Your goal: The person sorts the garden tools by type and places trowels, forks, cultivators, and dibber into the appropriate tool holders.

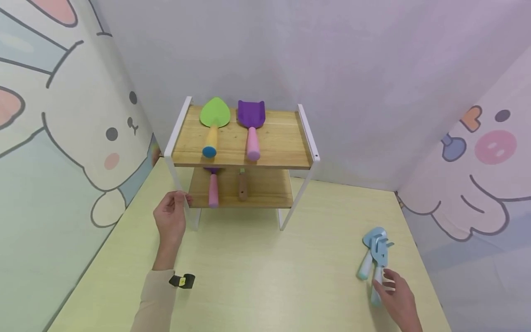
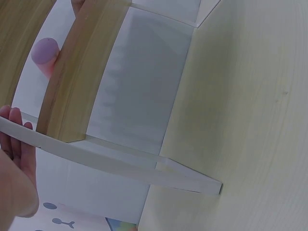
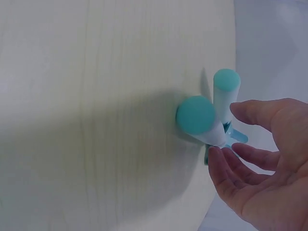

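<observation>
My left hand (image 1: 171, 214) holds the left white post of a two-tier rack (image 1: 242, 159) beside its lower shelf. In the left wrist view, the fingers (image 2: 17, 144) pass behind that post (image 2: 110, 161). At the right, my right hand (image 1: 396, 295) hovers around the handle of a light blue garden hand fork (image 1: 379, 253), thumb and fingers parted. The fork lies across a light blue trowel (image 1: 366, 266). The right wrist view has the fork's teal-ended handle (image 3: 196, 115) in front of the fingers, which are not closed round it; contact is unclear.
On the upper shelf lie a green trowel (image 1: 215, 113) with a yellow handle and a purple shovel (image 1: 251, 114) with a pink handle. The lower shelf bears a pink-handled tool (image 1: 213, 191) and a brown-handled one (image 1: 242, 186), heads mostly hidden. Cartoon-printed curtains surround the table (image 1: 249, 276).
</observation>
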Demonstrator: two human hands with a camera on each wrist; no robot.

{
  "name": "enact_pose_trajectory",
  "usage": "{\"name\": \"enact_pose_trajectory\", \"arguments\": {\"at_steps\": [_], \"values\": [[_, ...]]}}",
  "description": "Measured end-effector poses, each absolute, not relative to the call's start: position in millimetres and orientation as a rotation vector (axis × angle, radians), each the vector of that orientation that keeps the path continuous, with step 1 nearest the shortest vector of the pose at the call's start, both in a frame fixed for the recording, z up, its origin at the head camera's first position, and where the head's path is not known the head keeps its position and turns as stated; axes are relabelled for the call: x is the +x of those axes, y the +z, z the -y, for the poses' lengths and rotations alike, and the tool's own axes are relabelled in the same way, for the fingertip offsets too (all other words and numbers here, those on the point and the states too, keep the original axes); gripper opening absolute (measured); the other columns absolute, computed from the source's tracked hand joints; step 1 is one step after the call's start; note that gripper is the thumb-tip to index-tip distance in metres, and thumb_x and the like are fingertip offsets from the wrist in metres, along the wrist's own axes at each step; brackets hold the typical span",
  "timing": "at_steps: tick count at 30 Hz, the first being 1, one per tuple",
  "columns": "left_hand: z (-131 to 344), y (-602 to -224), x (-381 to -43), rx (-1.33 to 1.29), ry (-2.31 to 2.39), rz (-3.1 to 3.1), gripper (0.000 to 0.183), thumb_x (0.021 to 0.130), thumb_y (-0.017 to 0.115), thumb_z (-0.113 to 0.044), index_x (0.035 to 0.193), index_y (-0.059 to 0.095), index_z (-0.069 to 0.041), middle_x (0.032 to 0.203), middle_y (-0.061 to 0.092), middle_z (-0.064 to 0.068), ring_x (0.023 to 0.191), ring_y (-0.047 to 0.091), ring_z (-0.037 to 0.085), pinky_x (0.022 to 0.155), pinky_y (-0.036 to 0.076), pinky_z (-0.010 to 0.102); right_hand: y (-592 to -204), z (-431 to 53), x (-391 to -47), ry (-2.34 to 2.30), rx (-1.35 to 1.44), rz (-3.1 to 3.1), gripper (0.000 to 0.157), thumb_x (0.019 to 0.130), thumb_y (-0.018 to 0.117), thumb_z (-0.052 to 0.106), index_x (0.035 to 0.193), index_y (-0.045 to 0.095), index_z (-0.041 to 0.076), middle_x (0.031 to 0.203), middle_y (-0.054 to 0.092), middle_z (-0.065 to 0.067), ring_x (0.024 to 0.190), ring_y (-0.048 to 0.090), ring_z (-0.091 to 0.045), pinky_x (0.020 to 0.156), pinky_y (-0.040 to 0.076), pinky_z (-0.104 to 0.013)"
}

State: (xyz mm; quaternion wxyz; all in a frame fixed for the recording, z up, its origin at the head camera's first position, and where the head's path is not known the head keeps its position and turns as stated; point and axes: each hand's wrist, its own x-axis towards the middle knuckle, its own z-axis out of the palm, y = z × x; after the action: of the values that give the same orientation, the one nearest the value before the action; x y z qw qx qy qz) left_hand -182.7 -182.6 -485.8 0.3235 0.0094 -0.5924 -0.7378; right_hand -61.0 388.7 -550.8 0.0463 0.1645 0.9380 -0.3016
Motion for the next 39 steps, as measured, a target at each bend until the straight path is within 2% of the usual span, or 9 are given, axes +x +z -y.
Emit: {"name": "enact_pose_trajectory", "arguments": {"at_steps": [8, 12, 17, 20, 24, 28, 31, 35, 39], "values": [[183.2, -486.0, -182.7, 0.008, -1.951, 1.533, 0.029, 0.104, 0.057, -0.001, 0.093, 0.055, 0.026, 0.079, 0.071, -0.001, 0.074, 0.069, 0.01, 0.074, 0.056, 0.019, -558.8, -393.1, -64.0, -0.906, 0.504, -2.8, 0.064, 0.1, 0.067, 0.02, 0.142, 0.037, -0.018, 0.133, 0.049, -0.042, 0.117, 0.058, -0.054, 0.091, 0.056, -0.053], [182.7, -485.6, -182.1, 0.0, -1.954, 1.529, 0.03, 0.104, 0.057, -0.001, 0.093, 0.054, 0.026, 0.079, 0.071, 0.0, 0.074, 0.069, 0.01, 0.074, 0.056, 0.019, -560.8, -396.0, -63.8, -0.913, 0.563, -2.758, 0.066, 0.099, 0.068, 0.027, 0.141, 0.039, -0.015, 0.133, 0.051, -0.042, 0.117, 0.058, -0.054, 0.091, 0.055, -0.055], [183.4, -485.7, -181.8, 0.009, -1.938, 1.545, 0.029, 0.104, 0.057, -0.002, 0.093, 0.055, 0.025, 0.079, 0.071, 0.0, 0.074, 0.069, 0.009, 0.074, 0.056, 0.019, -559.5, -399.6, -64.3, -0.965, 0.611, -2.667, 0.078, 0.097, 0.071, 0.042, 0.143, 0.04, -0.014, 0.137, 0.05, -0.04, 0.123, 0.054, -0.056, 0.093, 0.054, -0.057], [184.0, -486.0, -181.8, 0.004, -1.942, 1.545, 0.029, 0.104, 0.057, -0.001, 0.092, 0.055, 0.025, 0.079, 0.071, 0.0, 0.074, 0.069, 0.01, 0.074, 0.056, 0.019, -559.2, -402.9, -64.9, -1.009, 0.608, -2.618, 0.081, 0.098, 0.069, 0.046, 0.144, 0.04, -0.014, 0.137, 0.051, -0.039, 0.125, 0.053, -0.055, 0.094, 0.054, -0.055], [183.7, -485.9, -181.3, -0.009, -1.942, 1.546, 0.028, 0.104, 0.057, -0.001, 0.092, 0.054, 0.025, 0.08, 0.072, 0.0, 0.074, 0.069, 0.01, 0.074, 0.055, 0.019, -557.9, -407.2, -64.5, -1.112, 0.618, -2.545, 0.081, 0.099, 0.068, 0.045, 0.146, 0.039, -0.015, 0.138, 0.052, -0.038, 0.124, 0.055, -0.052, 0.091, 0.057, -0.046], [184.2, -486.8, -181.6, -0.015, -1.938, 1.55, 0.027, 0.104, 0.056, 0.001, 0.092, 0.054, 0.025, 0.08, 0.071, -0.001, 0.074, 0.069, 0.009, 0.074, 0.055, 0.019, -553.8, -406.6, -62.7, -1.262, 0.673, -2.45, 0.084, 0.097, 0.071, 0.043, 0.148, 0.036, -0.014, 0.143, 0.048, -0.039, 0.116, 0.065, -0.037, 0.086, 0.06, -0.036], [184.5, -485.8, -181.2, -0.002, -1.939, 1.559, 0.025, 0.104, 0.054, 0.004, 0.092, 0.053, 0.026, 0.079, 0.071, -0.001, 0.074, 0.069, 0.009, 0.074, 0.055, 0.019, -551.5, -405.4, -61.2, -1.34, 0.714, -2.402, 0.087, 0.096, 0.073, 0.044, 0.15, 0.035, -0.013, 0.146, 0.044, -0.038, 0.111, 0.066, -0.024, 0.085, 0.06, -0.033], [181.4, -476.6, -176.7, 0.001, -1.939, 1.565, 0.025, 0.103, 0.053, 0.006, 0.093, 0.052, 0.028, 0.078, 0.071, -0.001, 0.074, 0.069, 0.008, 0.074, 0.055, 0.019, -548.4, -405.8, -60.0, -1.364, 0.735, -2.388, 0.09, 0.094, 0.074, 0.047, 0.15, 0.036, -0.011, 0.147, 0.045, -0.036, 0.105, 0.068, -0.015, 0.084, 0.061, -0.033], [177.3, -465.0, -171.1, -0.008, -1.931, 1.568, 0.027, 0.104, 0.054, 0.004, 0.092, 0.051, 0.029, 0.078, 0.071, -0.001, 0.074, 0.069, 0.008, 0.075, 0.056, 0.019, -543.4, -404.4, -57.0, -1.423, 0.741, -2.384, 0.087, 0.094, 0.076, 0.042, 0.151, 0.037, -0.01, 0.145, 0.05, -0.034, 0.095, 0.067, -0.002, 0.083, 0.061, -0.032]]}}
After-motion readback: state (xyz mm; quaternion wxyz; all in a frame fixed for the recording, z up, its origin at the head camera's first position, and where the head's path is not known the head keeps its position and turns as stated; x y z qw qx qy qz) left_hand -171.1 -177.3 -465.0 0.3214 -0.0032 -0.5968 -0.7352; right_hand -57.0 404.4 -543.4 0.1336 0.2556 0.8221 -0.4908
